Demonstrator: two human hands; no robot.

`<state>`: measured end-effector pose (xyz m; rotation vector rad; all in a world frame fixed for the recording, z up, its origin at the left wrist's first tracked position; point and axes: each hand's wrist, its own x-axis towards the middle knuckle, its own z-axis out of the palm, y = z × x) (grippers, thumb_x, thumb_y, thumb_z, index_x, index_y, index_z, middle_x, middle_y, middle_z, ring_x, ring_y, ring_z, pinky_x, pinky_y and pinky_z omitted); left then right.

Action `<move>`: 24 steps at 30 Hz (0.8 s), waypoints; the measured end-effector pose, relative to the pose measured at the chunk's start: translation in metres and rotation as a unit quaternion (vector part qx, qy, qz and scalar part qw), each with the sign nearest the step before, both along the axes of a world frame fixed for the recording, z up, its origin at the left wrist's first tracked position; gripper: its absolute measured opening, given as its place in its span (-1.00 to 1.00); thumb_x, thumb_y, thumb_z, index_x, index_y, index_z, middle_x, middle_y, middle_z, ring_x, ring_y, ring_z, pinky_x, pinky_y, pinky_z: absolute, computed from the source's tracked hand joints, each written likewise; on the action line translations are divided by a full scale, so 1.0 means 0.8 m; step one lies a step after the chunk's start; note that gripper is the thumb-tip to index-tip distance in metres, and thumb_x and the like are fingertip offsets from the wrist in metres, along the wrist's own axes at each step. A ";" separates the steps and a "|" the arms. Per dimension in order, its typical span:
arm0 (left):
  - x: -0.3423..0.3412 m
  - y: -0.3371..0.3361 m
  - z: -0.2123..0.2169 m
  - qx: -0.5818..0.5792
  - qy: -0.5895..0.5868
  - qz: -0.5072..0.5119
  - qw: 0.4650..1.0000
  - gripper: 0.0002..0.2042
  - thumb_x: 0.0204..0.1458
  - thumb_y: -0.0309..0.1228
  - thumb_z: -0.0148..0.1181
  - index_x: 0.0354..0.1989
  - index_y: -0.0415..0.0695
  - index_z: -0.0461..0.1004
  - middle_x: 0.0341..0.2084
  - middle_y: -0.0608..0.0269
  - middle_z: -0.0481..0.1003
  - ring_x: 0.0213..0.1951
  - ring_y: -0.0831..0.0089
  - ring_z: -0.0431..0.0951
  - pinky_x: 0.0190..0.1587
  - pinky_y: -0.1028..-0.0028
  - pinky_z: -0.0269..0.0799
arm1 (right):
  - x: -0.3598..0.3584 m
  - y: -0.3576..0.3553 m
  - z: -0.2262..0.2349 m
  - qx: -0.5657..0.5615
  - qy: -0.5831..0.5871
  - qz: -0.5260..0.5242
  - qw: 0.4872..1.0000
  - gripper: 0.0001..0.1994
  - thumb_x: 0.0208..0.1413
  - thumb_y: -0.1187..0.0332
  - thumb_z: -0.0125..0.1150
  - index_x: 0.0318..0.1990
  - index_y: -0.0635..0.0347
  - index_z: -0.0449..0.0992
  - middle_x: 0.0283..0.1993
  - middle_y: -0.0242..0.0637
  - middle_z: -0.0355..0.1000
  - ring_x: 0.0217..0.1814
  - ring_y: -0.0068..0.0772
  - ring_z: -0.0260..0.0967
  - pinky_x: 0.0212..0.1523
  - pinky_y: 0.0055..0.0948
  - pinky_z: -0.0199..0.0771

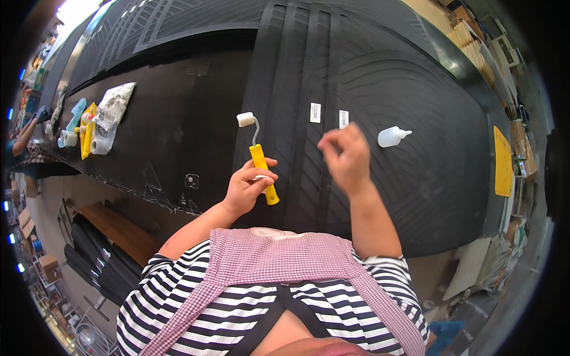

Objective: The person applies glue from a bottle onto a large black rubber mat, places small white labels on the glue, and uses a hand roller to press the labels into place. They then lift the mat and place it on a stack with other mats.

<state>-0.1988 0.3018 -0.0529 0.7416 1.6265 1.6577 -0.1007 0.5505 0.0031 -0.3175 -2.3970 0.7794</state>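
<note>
My left hand (244, 187) is closed around the yellow handle of a small paint roller (257, 155), its white sleeve pointing away from me. Something small and white also shows between the fingers of that hand; what it is I cannot make out. My right hand (347, 155) hovers over the black sheets (297, 77), its fingers bent and smeared by motion, so any small thing in them is hidden. Just beyond it lies a white label (344, 118), with a second white label (315, 113) to its left. To the right, a white squeeze bottle (392, 137) lies on its side.
On the left of the dark table (196, 118) are a clear plastic bag (116, 104), a yellow packet (89, 130) and tape rolls (100, 146). A yellow sheet (502, 160) hangs at the right edge. Another person (32, 142) stands far left.
</note>
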 end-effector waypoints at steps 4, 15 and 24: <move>0.010 0.033 0.034 0.028 -0.071 -0.019 0.997 -0.85 0.19 -0.43 0.23 -0.19 -0.20 0.66 0.09 0.14 0.45 0.01 0.34 0.53 0.06 0.36 0.48 | 0.061 -0.083 -0.006 -0.181 -0.065 0.070 0.979 -0.58 -0.06 0.44 0.50 -0.06 0.17 0.43 -0.39 -0.32 0.37 -0.46 -0.46 0.36 -0.43 -0.49 0.38; 0.024 0.067 0.004 0.018 -0.172 -0.059 0.983 -0.83 0.22 -0.45 0.20 -0.19 -0.29 0.65 0.26 -0.03 0.34 0.08 0.31 0.54 0.10 0.43 0.43 | 0.094 -0.084 -0.038 -0.198 -0.038 -0.040 0.979 -0.35 0.03 0.48 0.34 0.32 0.18 0.28 -0.08 -0.03 0.50 -0.14 -0.03 0.52 -0.10 -0.25 0.54; 0.015 0.064 -0.025 0.003 -0.191 -0.069 0.979 -0.87 0.18 -0.55 0.20 -0.18 -0.28 0.65 0.29 -0.05 0.32 0.11 0.28 0.53 0.17 0.42 0.44 | 0.059 -0.054 -0.032 -0.148 -0.103 -0.077 0.981 -0.53 0.06 0.40 0.29 0.17 0.22 0.48 -0.23 -0.11 0.49 -0.25 -0.04 0.49 -0.21 -0.24 0.51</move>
